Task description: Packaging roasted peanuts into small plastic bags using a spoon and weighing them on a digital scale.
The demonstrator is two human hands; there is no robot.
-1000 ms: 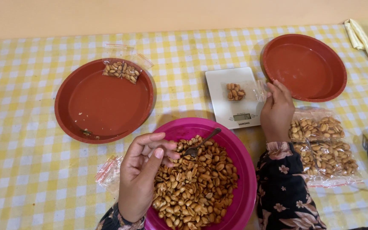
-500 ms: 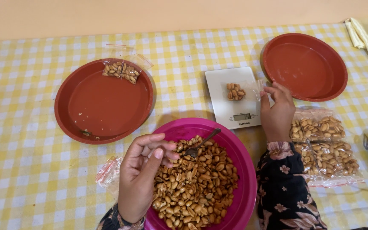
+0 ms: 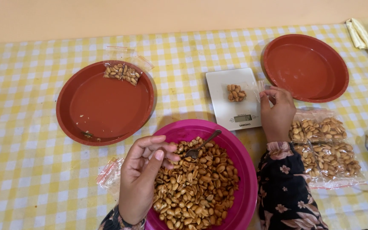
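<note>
A pink bowl (image 3: 247,170) of roasted peanuts (image 3: 196,187) stands at the near edge, with a metal spoon (image 3: 204,145) lying in it. My left hand (image 3: 143,176) hovers over the bowl's left side, fingertips bunched against the thumb beside the spoon's head; whether they pinch anything is hidden. A white kitchen scale (image 3: 231,113) behind the bowl carries a small clear bag (image 3: 258,87) with a few peanuts (image 3: 236,93) in it. My right hand (image 3: 277,113) pinches that bag's right edge.
A red plate (image 3: 103,110) at the left holds one small filled peanut bag (image 3: 122,72). An empty red plate (image 3: 305,68) sits at the back right. Several filled bags (image 3: 324,149) lie right of my right hand. An empty clear bag (image 3: 109,172) lies by the bowl. Yellow checked cloth (image 3: 22,149) covers the table.
</note>
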